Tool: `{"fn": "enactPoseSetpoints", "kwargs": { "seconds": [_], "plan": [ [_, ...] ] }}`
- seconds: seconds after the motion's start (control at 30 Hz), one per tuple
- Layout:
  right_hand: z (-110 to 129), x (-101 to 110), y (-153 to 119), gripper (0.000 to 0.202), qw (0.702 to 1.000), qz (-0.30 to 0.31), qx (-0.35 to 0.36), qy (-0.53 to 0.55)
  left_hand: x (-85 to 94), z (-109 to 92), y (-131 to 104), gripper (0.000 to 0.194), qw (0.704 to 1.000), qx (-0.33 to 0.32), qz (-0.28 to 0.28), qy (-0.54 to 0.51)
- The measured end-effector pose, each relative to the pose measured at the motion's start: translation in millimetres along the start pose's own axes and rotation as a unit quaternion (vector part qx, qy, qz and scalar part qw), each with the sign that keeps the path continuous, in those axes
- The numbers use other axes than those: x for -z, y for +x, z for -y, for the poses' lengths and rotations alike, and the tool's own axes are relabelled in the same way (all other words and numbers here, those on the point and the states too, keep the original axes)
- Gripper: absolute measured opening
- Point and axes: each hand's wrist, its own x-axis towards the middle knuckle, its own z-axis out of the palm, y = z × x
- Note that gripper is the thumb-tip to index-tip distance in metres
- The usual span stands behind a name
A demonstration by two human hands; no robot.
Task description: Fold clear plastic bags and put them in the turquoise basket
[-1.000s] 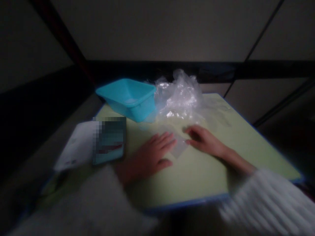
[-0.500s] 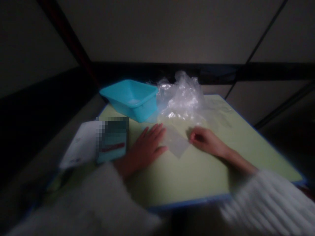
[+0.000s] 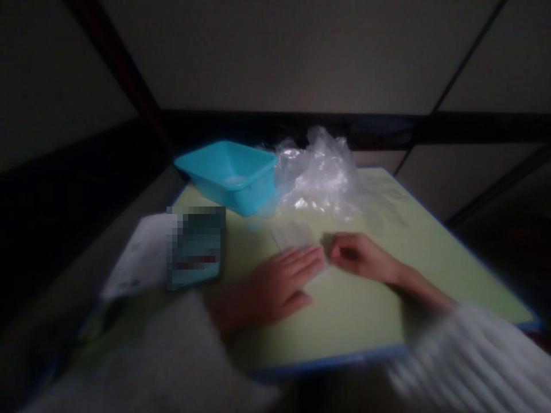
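Note:
My left hand (image 3: 279, 284) lies flat, palm down, with its fingers stretched across a small translucent plastic bag (image 3: 297, 234) on the table. The hand covers much of the bag's near half. At the bag's right corner, my right hand (image 3: 361, 256) has its thumb and fingertips pressed together in a pinch. That corner appears to run in between the fingertips, though the blur hides the exact grip.
A turquoise plastic basin (image 3: 253, 192) stands at the table's back left, beside a crumpled heap of clear plastic bags (image 3: 322, 172). White paper (image 3: 140, 252) and a pixelated dark green flat item (image 3: 198, 246) lie on the left. Blue edging (image 3: 336, 362) rims the yellow-green table (image 3: 344, 321).
My left hand has slid right and nearer to me over the small bag, covering more of it. My right hand keeps its pinch almost in place.

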Motion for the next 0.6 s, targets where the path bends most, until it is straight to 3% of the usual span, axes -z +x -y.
{"fn": "enactPoseSetpoints", "kwargs": {
  "seconds": [0.17,0.6],
  "plan": [
    [1.6,-1.0,0.4,0.013,0.999,-0.038,0.000,-0.016,1.5,-1.3,4.3,0.066,1.000,-0.003,0.018,-0.013],
    [2.1,2.1,-0.4,0.011,0.997,-0.067,0.000,-0.034,-2.6,-0.1,6.7,0.067,0.999,-0.008,0.038,-0.010]
  ]
}}
